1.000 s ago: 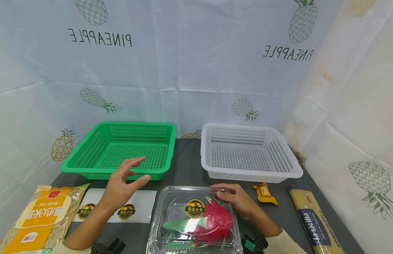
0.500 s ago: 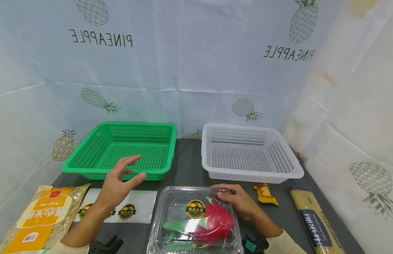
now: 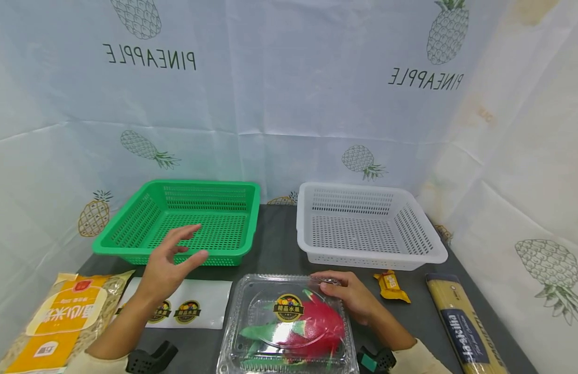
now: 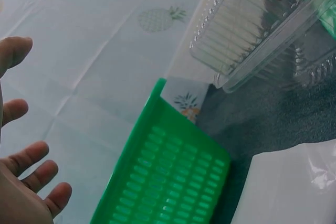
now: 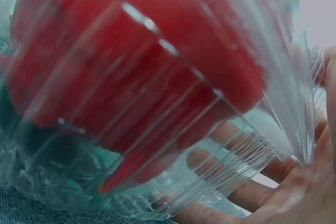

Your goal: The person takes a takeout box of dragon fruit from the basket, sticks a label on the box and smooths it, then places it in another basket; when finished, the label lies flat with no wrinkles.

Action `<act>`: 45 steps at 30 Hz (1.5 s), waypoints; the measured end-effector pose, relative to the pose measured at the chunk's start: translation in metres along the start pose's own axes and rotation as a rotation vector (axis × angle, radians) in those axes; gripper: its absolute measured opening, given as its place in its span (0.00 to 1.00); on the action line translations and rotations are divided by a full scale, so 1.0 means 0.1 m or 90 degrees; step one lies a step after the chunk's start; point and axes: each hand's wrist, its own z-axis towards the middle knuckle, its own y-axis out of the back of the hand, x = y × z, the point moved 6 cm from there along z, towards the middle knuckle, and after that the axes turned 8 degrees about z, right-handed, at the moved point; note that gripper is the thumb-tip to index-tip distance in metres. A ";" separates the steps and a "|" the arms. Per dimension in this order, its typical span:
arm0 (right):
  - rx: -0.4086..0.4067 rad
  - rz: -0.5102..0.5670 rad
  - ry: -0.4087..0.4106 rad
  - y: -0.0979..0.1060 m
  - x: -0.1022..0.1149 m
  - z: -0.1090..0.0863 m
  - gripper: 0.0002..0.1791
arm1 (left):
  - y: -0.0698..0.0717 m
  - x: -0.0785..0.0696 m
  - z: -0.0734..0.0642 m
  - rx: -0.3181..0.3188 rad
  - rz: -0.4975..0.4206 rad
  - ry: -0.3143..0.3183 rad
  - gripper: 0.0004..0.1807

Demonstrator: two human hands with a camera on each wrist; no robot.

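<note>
Pineapple-print cloth point(image 3: 289, 83) hung behind the table point(image 3: 276, 249) where a clear box point(image 3: 285, 326) of dragon fruit point(image 3: 322, 326) sat, its far right corner gripped by the right hand point(image 3: 348, 294), as the left hand point(image 3: 166, 269), fingers spread, drifted away before the green basket point(image 3: 230, 253), seemingly leaving the box to one hand.

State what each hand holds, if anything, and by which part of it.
The right hand holds the clear plastic box by its far right corner; the left hand holds nothing.
</note>
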 end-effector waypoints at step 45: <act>0.006 0.001 0.003 0.02 -0.03 0.01 0.22 | 0.34 0.36 0.00 -0.051 0.086 0.050 0.30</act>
